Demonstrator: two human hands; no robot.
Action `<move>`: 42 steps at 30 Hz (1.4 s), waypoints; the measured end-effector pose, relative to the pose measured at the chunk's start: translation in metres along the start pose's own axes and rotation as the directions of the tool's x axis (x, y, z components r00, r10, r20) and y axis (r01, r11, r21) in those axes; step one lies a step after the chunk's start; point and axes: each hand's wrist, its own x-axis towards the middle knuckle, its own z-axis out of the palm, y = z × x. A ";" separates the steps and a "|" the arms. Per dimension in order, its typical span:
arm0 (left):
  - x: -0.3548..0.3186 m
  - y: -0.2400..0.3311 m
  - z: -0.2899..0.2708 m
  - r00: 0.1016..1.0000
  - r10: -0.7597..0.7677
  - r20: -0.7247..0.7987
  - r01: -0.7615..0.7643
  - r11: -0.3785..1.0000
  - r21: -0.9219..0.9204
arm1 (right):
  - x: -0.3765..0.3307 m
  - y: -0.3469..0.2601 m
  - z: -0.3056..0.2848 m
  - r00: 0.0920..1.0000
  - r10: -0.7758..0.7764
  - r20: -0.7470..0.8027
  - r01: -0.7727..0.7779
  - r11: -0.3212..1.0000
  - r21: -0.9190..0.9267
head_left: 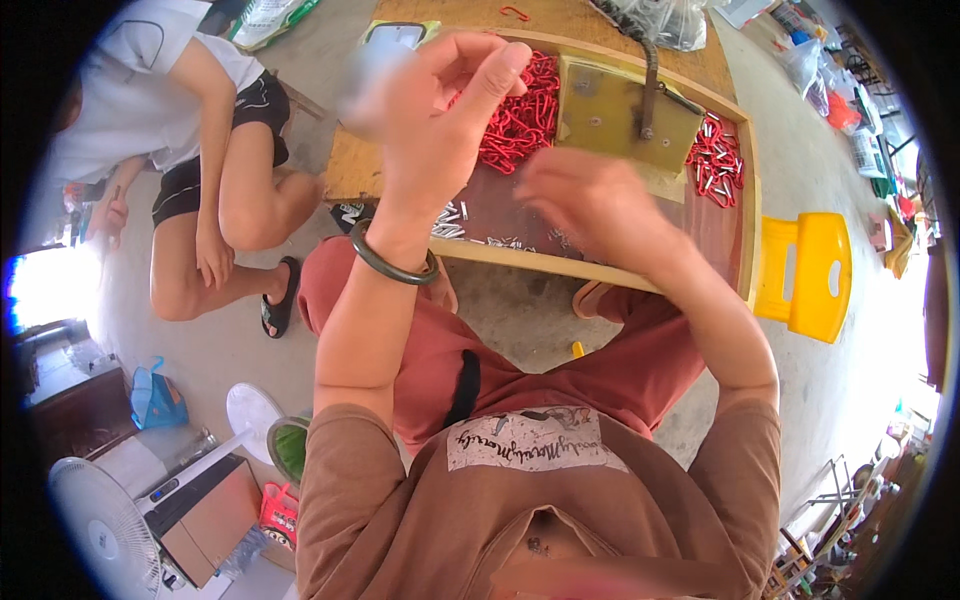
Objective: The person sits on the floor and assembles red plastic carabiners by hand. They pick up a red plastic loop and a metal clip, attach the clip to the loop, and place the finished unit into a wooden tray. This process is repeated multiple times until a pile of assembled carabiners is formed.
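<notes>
My left hand (445, 115) is raised above the left part of a wooden-rimmed tray (600, 270), with its fingers curled toward the thumb; whatever it pinches, if anything, is hidden. Behind it lies a heap of red carabiner bodies (520, 120). My right hand (590, 195) hovers over the tray's middle, its bent fingers smeared by motion. A yellowish metal plate (610, 125) with an upright metal lever (650, 90) is just beyond that hand. Small silver pins (450, 222) are spread along the near edge. On the tray's right, red carabiners with silver gates (716, 165) form another pile.
A yellow plastic chair (825, 275) stands against the tray's right side. At the left sits another person (220, 150) in dark shorts. One red hook (514, 13) lies on the wooden table (470, 14). Near the lower left are a white fan (105, 530) and a blue bag (158, 398).
</notes>
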 end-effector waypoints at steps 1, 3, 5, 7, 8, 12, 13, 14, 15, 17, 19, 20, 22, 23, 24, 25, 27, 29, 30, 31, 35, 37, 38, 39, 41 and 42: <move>-0.001 -0.001 -0.001 1.000 -0.022 0.001 0.022 1.000 0.000 | 0.011 -0.003 0.017 0.998 -0.049 0.043 0.050 0.999 -0.022; -0.003 -0.002 -0.004 0.999 -0.018 0.035 0.015 0.997 0.073 | 0.027 -0.005 0.043 0.982 -0.136 0.131 0.146 0.987 -0.067; -0.004 -0.006 -0.006 0.999 0.003 0.040 -0.008 0.990 0.143 | 0.033 -0.003 0.055 0.971 -0.197 0.136 0.215 0.967 -0.135; -0.006 -0.007 -0.010 0.999 0.009 0.032 -0.013 0.988 0.154 | 0.039 -0.004 0.061 0.943 -0.288 0.169 0.320 0.923 -0.212; -0.007 -0.008 -0.013 0.999 0.011 0.031 -0.016 0.987 0.157 | 0.041 -0.004 0.062 0.919 -0.341 0.197 0.385 0.886 -0.258; -0.008 -0.008 -0.016 0.998 -0.007 0.055 -0.003 0.984 0.179 | 0.049 -0.019 0.063 0.840 -0.410 0.355 0.529 0.763 -0.371; -0.007 -0.008 -0.015 0.998 -0.005 0.056 -0.005 0.985 0.173 | 0.047 -0.015 0.065 0.853 -0.399 0.336 0.504 0.798 -0.331; -0.007 -0.008 -0.013 0.998 -0.002 0.057 -0.007 0.986 0.167 | 0.046 -0.009 0.069 0.866 -0.386 0.317 0.477 0.830 -0.290; -0.007 -0.009 -0.013 0.999 0.003 0.052 -0.009 0.992 0.128 | 0.045 -0.006 0.071 0.878 -0.376 0.297 0.451 0.858 -0.246; -0.009 -0.013 -0.014 0.999 0.012 0.038 -0.014 0.999 0.049 | 0.046 -0.010 0.044 0.949 -0.120 0.293 0.136 0.990 -0.036; -0.010 -0.016 -0.010 0.998 -0.004 0.060 -0.002 0.996 0.094 | 0.031 -0.003 0.007 0.962 0.097 0.256 -0.153 0.966 0.209; -0.010 -0.016 -0.009 0.998 -0.010 0.068 0.002 0.993 0.117 | 0.021 0.002 -0.002 0.956 0.210 0.203 -0.277 0.873 0.402; -0.014 -0.022 -0.006 0.987 -0.051 0.151 0.035 0.994 0.108 | 0.001 0.010 -0.016 0.882 0.445 0.154 -0.402 0.540 0.739; -0.017 -0.026 -0.003 0.981 -0.037 0.193 0.012 0.991 0.134 | -0.009 0.015 -0.023 0.817 0.538 0.207 -0.457 0.385 0.802; -0.018 -0.026 0.000 0.971 -0.028 0.238 -0.012 0.986 0.164 | -0.015 0.019 -0.028 0.797 0.570 0.199 -0.474 0.385 0.792; -0.021 -0.024 0.002 0.953 -0.084 0.292 0.010 0.970 0.245 | -0.020 0.022 -0.034 0.776 0.601 0.191 -0.491 0.385 0.782; -0.025 -0.019 0.008 0.907 -0.101 0.409 -0.047 0.940 0.337 | -0.025 0.020 -0.041 0.735 0.657 0.169 -0.500 0.356 0.789; -0.027 -0.019 0.015 0.885 -0.111 0.452 -0.058 0.937 0.343 | -0.029 0.020 -0.045 0.733 0.660 0.166 -0.503 0.360 0.786; -0.028 -0.020 0.018 0.884 -0.099 0.456 -0.076 0.934 0.349 | -0.030 0.020 -0.045 0.733 0.659 0.168 -0.503 0.360 0.785; -0.030 -0.021 0.021 0.883 -0.086 0.460 -0.094 0.930 0.355 | -0.030 0.019 -0.045 0.738 0.655 0.164 -0.504 0.373 0.779; -0.032 -0.026 0.026 0.888 -0.081 0.453 -0.100 0.926 0.363 | -0.031 0.017 -0.042 0.756 0.640 0.138 -0.490 0.412 0.768; -0.032 -0.027 0.027 0.892 -0.059 0.448 -0.124 0.922 0.368 | -0.031 0.016 -0.041 0.752 0.648 0.118 -0.486 0.426 0.763; -0.032 -0.026 0.027 0.897 -0.055 0.439 -0.124 0.921 0.370 | -0.031 0.014 -0.040 0.743 0.661 0.106 -0.491 0.430 0.758; -0.033 -0.025 0.028 0.903 -0.052 0.427 -0.124 0.919 0.374 | -0.031 0.013 -0.040 0.735 0.672 0.095 -0.494 0.433 0.754; -0.032 -0.025 0.029 0.906 -0.048 0.421 -0.127 0.918 0.377 | -0.032 0.016 -0.038 0.737 0.671 0.083 -0.487 0.441 0.754; -0.032 -0.025 0.029 0.903 -0.046 0.428 -0.129 0.919 0.372 | -0.034 0.016 -0.038 0.736 0.673 0.077 -0.486 0.446 0.752</move>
